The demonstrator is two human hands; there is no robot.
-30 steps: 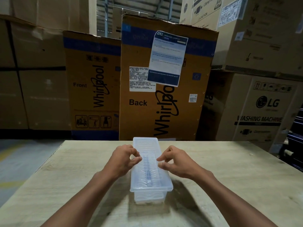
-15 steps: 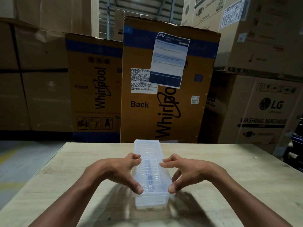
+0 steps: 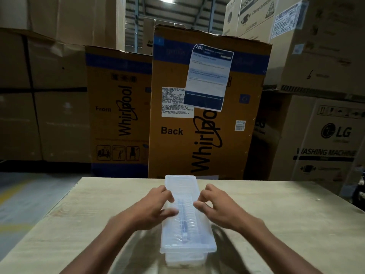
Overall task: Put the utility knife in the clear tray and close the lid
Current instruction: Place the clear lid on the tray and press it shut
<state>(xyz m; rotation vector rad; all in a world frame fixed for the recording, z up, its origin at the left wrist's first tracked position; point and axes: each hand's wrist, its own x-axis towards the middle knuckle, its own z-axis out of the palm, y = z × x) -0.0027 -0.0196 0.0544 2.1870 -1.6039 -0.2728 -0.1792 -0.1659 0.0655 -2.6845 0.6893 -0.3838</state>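
A long clear tray [image 3: 185,256] lies lengthwise on the wooden table [image 3: 286,224], with its clear ribbed lid [image 3: 180,184] on top. Through the lid I see a dark bluish shape, the utility knife [image 3: 184,220], lying inside along the middle. My left hand [image 3: 152,208] rests on the lid's left edge with fingers spread and curled. My right hand [image 3: 217,206] rests on the right edge, fingertips on the lid. Both hands are motion-blurred and neither grips anything.
Tall Whirlpool cartons [image 3: 203,107] stand just behind the table's far edge. LG washing machine boxes [image 3: 325,139] are stacked at the right. Plain cartons [image 3: 39,95] fill the left, above the grey floor [image 3: 29,194].
My thumbs have come off the tray's sides near the front end. Both hands now sit higher on the lid with fingers spread. The view has tilted up slightly.
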